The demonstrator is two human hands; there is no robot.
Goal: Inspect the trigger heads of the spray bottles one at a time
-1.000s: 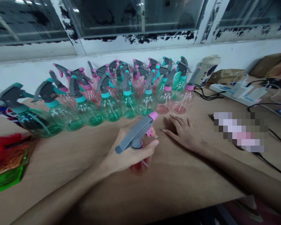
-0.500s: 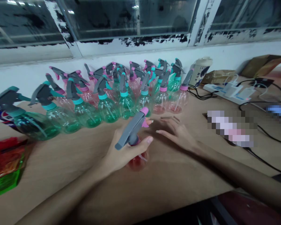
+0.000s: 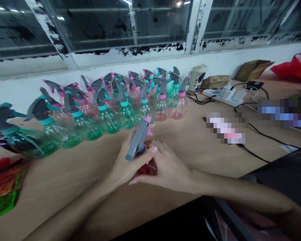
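Pink-tinted spray bottle [image 3: 146, 165], clear plastic w/ grey trigger head and pink nozzle tip. Head view, only view avail. Loc: upright on wooden tabletop [image 3: 190, 140], near front edge, centre of frame, well apart from the stocked rows behind. Bottle sits between both hands, touching each.

Left hand [image 3: 125, 164]: closed round bottle neck just under trigger head, thumb across front, tip pointing right; fingers wrapped behind, mostly hidden. Forearm runs in from lower left, low over the table.

Right hand [image 3: 169, 169]: cupped against right side of bottle body, palm down, fingers curved round the front, thumb low toward the base. Forearm comes in from lower right, past table edge. Hands close together, thumb of left just beside fingers of right.

Trigger head tilted, nozzle aimed up and away toward window wall.

Other stock, same view:
- green spray bottles [image 3: 107, 118], teal collars, front row, running from far left to mid-table.
- pink spray bottles [image 3: 178, 105], right end of row, more behind; heads overlap, count n/a.
- cup [image 3: 197, 77], pale, lidded, just right of rows, by wall.
- power strip [image 3: 225, 97] w/ chargers and black cables.
- snack packets [image 3: 2, 190], red/green, far left edge.
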